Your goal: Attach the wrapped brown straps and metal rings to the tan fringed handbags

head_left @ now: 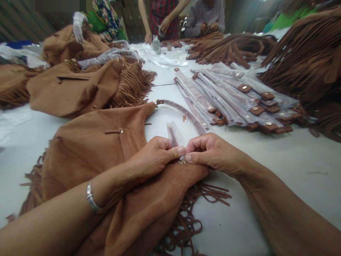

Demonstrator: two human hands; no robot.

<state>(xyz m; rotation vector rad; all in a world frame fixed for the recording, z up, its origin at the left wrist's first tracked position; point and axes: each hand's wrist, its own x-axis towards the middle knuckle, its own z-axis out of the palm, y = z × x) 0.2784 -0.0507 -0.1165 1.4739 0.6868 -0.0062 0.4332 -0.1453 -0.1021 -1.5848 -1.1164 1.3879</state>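
Head view: left hand, right hand pinch wrapped strap over bag; strap pile, fringe beyond.

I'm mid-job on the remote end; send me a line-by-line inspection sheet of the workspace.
Surface: pale table, small dark speck at right
Job's things: brown fringed bag, wrapped strap, metal fitting
Clutter: pile of wrapped straps, brown fringe bundles, more brown bags
Grippers: bare hands; left hand pinches clear plastic, right hand close beside, its hold hidden
Cables: thin dark line beyond the bag, cord or seam unclear
Surroundings: three people across the table
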